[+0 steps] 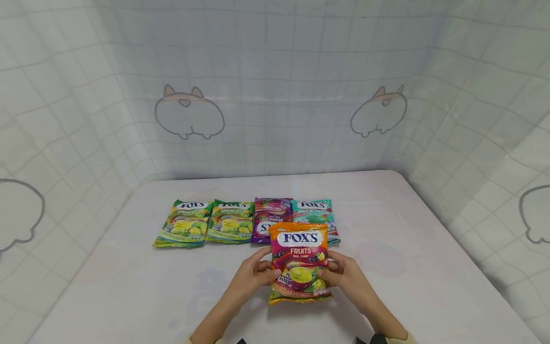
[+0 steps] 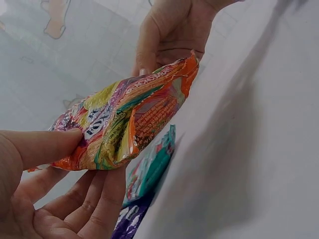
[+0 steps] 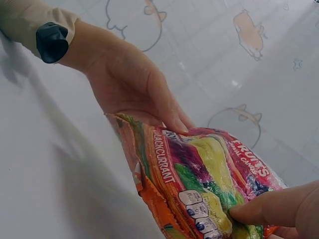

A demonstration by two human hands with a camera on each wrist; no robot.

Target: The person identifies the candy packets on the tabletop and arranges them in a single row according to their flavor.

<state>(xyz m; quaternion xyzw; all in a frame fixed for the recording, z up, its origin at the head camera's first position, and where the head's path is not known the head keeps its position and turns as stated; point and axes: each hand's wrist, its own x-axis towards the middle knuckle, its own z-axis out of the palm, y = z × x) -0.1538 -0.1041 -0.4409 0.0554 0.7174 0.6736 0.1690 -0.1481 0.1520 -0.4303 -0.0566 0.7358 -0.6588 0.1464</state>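
Note:
An orange-topped candy bag marked Fox's Fruits is held up in front of me, its label upright and facing me. My left hand grips its left edge, thumb on the front and fingers behind. On the opposite edge my right hand pinches it the same way. In the left wrist view the bag is raised off the table, its crimped bottom seam showing. The right wrist view shows the word blackcurrant along the lower part of the bag.
Behind the held bag several candy bags lie in a row: a green Spring Tea bag, a second Spring Tea bag, a purple Berries bag upside down, and a teal Mint Blossom bag. White grid-patterned sheeting surrounds the white table.

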